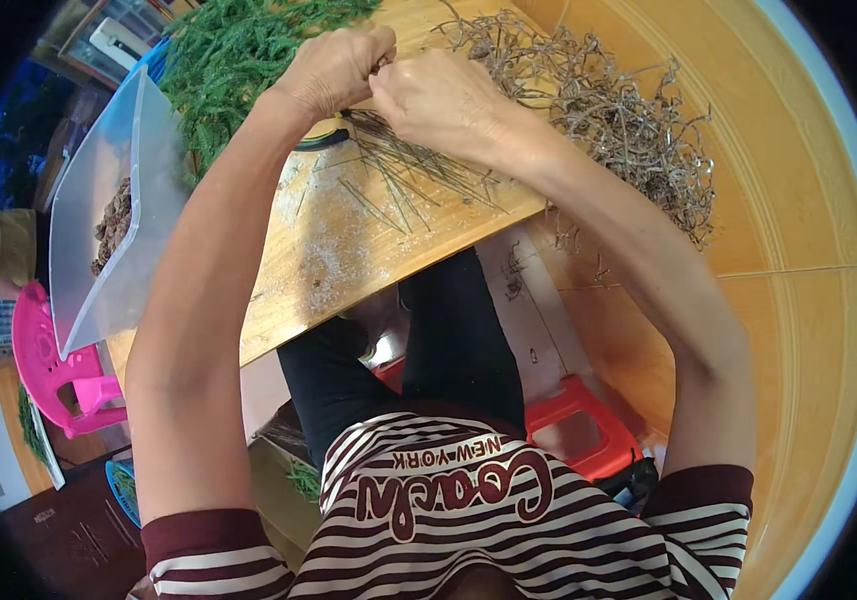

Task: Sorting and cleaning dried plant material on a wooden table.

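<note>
1. Pinching with both hands, the person worked a thin sprig at the far middle of the wooden table [348, 262]; the left hand [336, 68] was curled shut, the right hand [438, 100] closed just beside it, fingertips meeting over the piece, which was mostly hidden between them.
2. Below the hands lay a loose fan of stripped dark stems [410, 172], spreading toward the near edge.
3. A heap of green fir-like sprigs [238, 50] sat at the far left corner; a grey tangle of bare twigs [608, 115] filled the far right side.
4. A clear plastic bin [113, 225] holding brown bits overhung the left edge.
5. To do this well, I judged a firm hold near the stem base mattered, with short pulls along the stem so it did not snap, and bare stems kept apart from both heaps.
</note>
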Action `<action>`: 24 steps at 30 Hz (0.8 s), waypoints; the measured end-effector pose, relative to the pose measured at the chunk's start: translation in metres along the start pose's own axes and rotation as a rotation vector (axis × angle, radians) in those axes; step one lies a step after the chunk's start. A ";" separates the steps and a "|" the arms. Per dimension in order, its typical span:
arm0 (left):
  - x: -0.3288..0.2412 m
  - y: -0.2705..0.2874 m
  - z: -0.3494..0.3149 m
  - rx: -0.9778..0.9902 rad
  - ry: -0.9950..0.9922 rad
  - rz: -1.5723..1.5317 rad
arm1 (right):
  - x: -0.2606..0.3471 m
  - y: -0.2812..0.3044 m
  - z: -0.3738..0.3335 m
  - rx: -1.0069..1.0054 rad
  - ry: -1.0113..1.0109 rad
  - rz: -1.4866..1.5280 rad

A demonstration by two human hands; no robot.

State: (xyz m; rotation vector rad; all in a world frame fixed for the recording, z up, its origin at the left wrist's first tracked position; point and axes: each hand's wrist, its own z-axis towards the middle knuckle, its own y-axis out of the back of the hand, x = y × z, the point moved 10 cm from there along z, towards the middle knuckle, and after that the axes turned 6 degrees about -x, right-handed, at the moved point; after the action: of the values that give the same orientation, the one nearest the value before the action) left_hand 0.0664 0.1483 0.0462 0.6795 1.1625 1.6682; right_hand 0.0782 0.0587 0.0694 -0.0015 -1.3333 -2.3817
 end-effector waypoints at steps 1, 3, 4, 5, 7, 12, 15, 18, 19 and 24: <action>-0.004 0.008 0.001 -0.054 -0.042 0.019 | 0.000 -0.001 0.000 -0.001 0.005 0.002; -0.009 0.018 0.001 -0.109 -0.081 0.045 | -0.005 0.001 0.003 -0.054 -0.047 0.110; -0.007 0.017 0.004 -0.096 -0.040 0.019 | -0.009 0.003 0.004 -0.080 -0.075 0.164; -0.005 0.017 0.006 -0.083 0.002 -0.007 | -0.011 0.004 0.004 -0.082 -0.071 0.166; -0.002 0.016 0.008 -0.069 0.049 -0.031 | -0.013 0.007 0.006 -0.065 -0.088 0.156; 0.004 0.003 0.014 0.065 0.144 -0.079 | -0.015 0.006 0.000 0.029 -0.158 0.073; 0.000 0.002 0.021 0.055 0.092 0.001 | -0.020 0.010 -0.005 -0.060 -0.082 0.136; 0.103 0.026 -0.015 -0.045 0.290 -0.124 | -0.016 0.024 -0.009 -0.063 -0.033 0.199; 0.147 0.043 -0.038 -0.112 0.368 -0.143 | -0.020 0.030 -0.012 -0.020 -0.042 0.213; 0.052 0.063 -0.022 -0.121 0.429 -0.445 | -0.030 0.048 -0.021 -0.191 -0.067 0.257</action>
State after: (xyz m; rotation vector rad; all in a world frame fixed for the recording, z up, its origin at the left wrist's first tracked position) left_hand 0.0036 0.1819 0.0915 -0.0294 1.3762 1.5146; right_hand 0.1265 0.0304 0.0913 -0.2925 -1.0574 -2.2934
